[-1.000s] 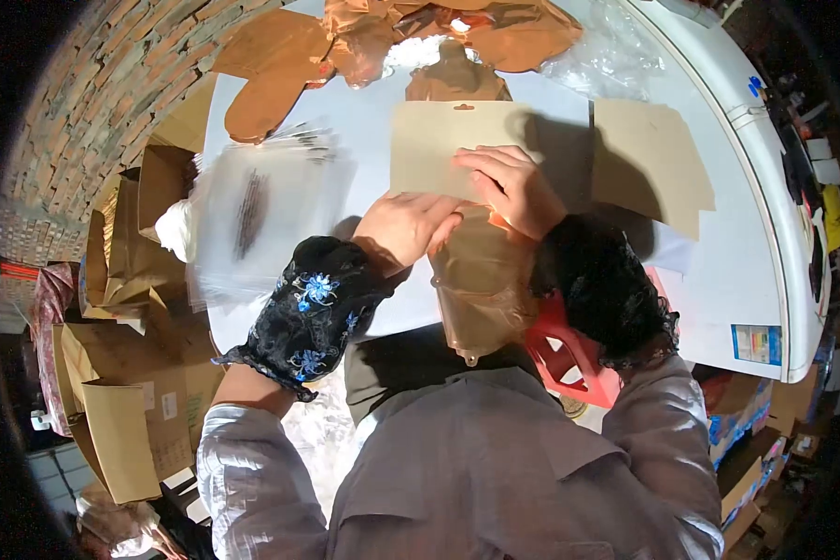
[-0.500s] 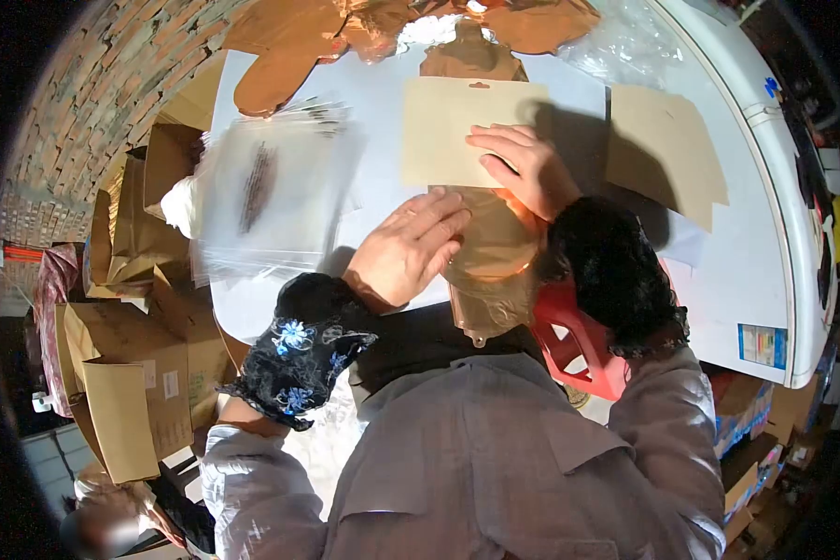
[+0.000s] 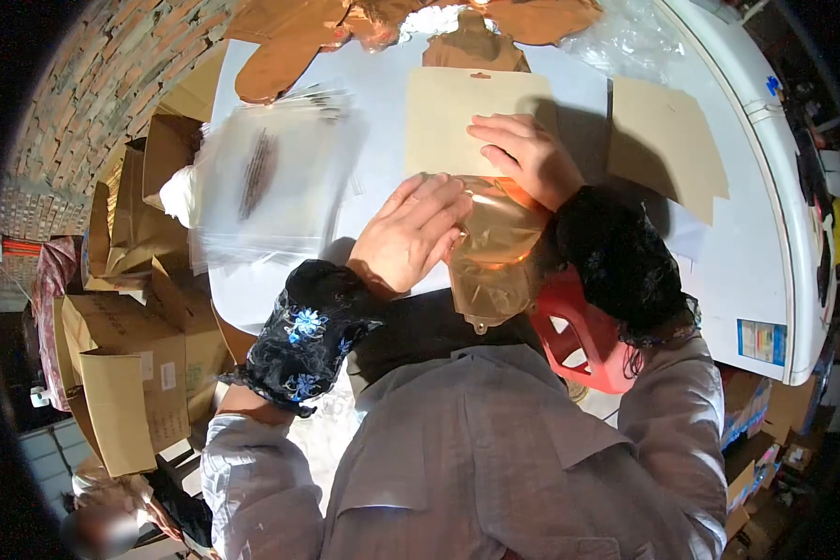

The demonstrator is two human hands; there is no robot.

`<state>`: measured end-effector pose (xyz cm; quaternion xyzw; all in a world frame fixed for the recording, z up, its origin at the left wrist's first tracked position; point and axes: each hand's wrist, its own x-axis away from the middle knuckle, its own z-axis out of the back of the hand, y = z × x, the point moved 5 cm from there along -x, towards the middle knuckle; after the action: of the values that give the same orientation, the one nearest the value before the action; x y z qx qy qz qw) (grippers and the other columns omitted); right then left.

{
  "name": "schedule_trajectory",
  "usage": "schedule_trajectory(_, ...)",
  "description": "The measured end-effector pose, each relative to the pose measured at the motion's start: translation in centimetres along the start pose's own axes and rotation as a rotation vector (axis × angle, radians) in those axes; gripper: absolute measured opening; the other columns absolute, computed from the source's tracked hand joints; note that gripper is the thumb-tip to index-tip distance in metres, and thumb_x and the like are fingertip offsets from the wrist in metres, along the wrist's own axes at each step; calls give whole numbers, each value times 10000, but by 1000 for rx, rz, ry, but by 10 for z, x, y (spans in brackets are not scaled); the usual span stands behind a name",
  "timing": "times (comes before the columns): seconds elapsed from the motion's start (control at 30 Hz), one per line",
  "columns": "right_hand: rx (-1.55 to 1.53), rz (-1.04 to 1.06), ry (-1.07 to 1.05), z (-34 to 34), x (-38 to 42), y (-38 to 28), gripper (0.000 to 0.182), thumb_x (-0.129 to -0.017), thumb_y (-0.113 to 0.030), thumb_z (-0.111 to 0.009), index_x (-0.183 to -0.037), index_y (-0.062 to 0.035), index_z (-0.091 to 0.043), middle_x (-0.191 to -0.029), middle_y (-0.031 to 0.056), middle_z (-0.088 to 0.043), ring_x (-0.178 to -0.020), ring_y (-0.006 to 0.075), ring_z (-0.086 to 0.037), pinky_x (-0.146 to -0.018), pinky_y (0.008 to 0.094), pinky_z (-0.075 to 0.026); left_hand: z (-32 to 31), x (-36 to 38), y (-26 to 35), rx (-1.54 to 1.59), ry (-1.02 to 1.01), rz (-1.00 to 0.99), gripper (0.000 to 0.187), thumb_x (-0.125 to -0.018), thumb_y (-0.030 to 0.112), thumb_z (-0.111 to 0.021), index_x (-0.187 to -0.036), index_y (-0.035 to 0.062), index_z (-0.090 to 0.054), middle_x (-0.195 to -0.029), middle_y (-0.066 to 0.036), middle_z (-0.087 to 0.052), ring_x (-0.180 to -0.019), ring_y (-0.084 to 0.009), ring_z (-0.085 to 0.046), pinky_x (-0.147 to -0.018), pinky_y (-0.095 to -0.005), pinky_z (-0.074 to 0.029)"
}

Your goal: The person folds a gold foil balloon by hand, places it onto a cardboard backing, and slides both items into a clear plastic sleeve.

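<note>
A beige card with a hang hole in its top edge lies over a copper-coloured foil balloon. More foil shows above the card, and the lower end, with a small tab, hangs over the table's near edge. My right hand rests open on the card's lower right, fingers stretched to the left. Beside the card's lower left corner, my left hand lies with fingers extended against the foil's left edge. Its fingertips touch the foil. A stack of clear plastic bags lies left of my left hand.
More copper foil is heaped at the table's far edge, beside clear plastic wrap. Beige cards lie on the right. A red plastic stool stands below the table. Cardboard boxes and another person are at left.
My left hand has shifted slightly up and right along the foil. The foil's lower part lies flatter and glints differently. My right hand stays on the card.
</note>
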<state>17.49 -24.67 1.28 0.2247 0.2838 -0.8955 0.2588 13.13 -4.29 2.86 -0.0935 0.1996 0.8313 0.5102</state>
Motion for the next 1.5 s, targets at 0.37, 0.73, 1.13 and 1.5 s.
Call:
schedule_trajectory(0.37, 17, 18, 23, -2, 3, 0, 276, -934, -100, -656, -1203, -58, -701, -1249, 93, -674, -1141, 280, -616, -984, 380, -494, -5, 0, -4, -10, -1, 2, 423, -938, 231, -625, -1332, 77, -605, -1307, -136, -568, -1345, -339, -455, -1156, -495, -337)
schedule_trajectory(0.73, -33, 19, -10, -1, 3, 1, 276, -945, -119, -643, -1206, -50, -696, -1272, 105, -662, -1147, 292, -616, -997, 382, -490, 4, 3, -9, 71, -303, -61, 1169, -581, 543, -871, -1528, 95, -352, -1442, -172, -432, -1455, -346, -327, -1235, -539, -188)
schedule_trajectory(1.13, -45, -48, -47, -3, 5, 4, 287, -959, -148, -618, -1228, -79, -691, -1297, 95, -655, -1218, 290, -573, -1050, 396, -447, 1, 1, 17, 14, -78, 82, 738, -730, 386, -793, -1374, 170, -505, -1360, -156, -486, -1408, -369, -388, -1195, -567, -237)
schedule_trajectory(1.5, -154, -107, -78, 1, 3, 7, 316, -957, -125, -612, -1260, -41, -639, -1262, 108, -667, -1174, 290, -580, -1024, 385, -449, 6, -15, -4, 213, 41, 201, 509, -829, 61, -686, -1321, 105, -565, -1307, -149, -557, -1162, -353, -593, -950, -405, -525)
